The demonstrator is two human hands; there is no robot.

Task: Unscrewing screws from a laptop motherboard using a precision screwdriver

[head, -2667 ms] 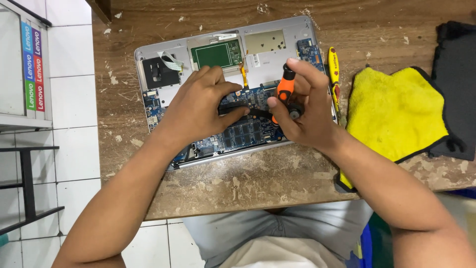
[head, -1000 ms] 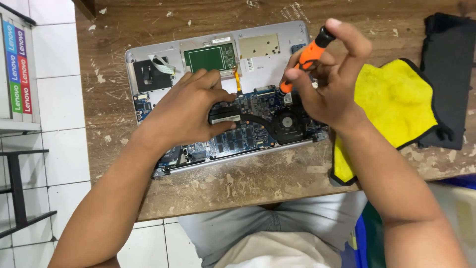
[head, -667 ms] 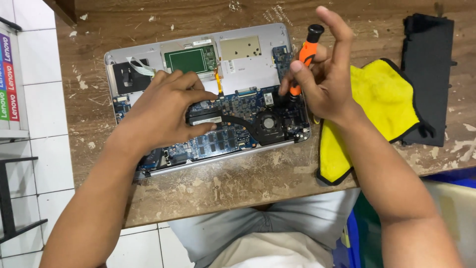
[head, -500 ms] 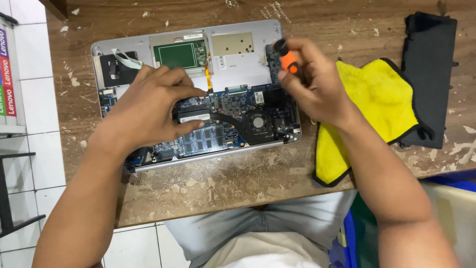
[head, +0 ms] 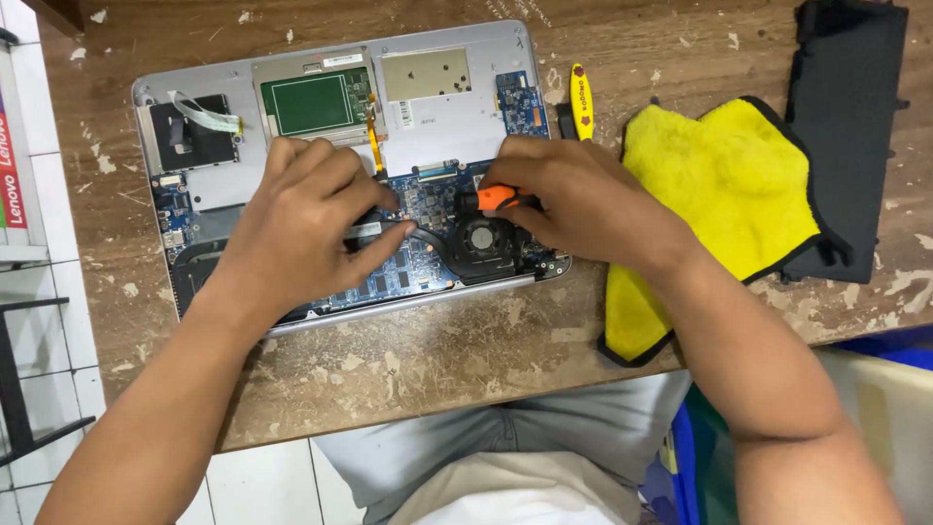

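An opened silver laptop base (head: 457, 117) lies on the worn wooden table (head: 408, 360), its blue circuit board (head: 418, 262) and round black fan (head: 481, 238) exposed. My left hand (head: 306, 219) rests flat on the board, fingers pressing near the black heat pipe. My right hand (head: 569, 199) grips an orange-and-black screwdriver (head: 496, 199), held low and nearly level over the board just above the fan. The screwdriver's tip is hidden by my fingers.
A yellow-handled tool (head: 581, 100) lies beside the laptop's right edge. A yellow cloth (head: 719, 204) lies on the right, partly over a flat black panel (head: 850, 126). White floor tiles and a shelf (head: 19, 194) are at left. My lap is below the table's front edge.
My right hand has come down from a raised position by the laptop's upper right to the board near the fan, the screwdriver now lying low. The left hand stayed on the board.
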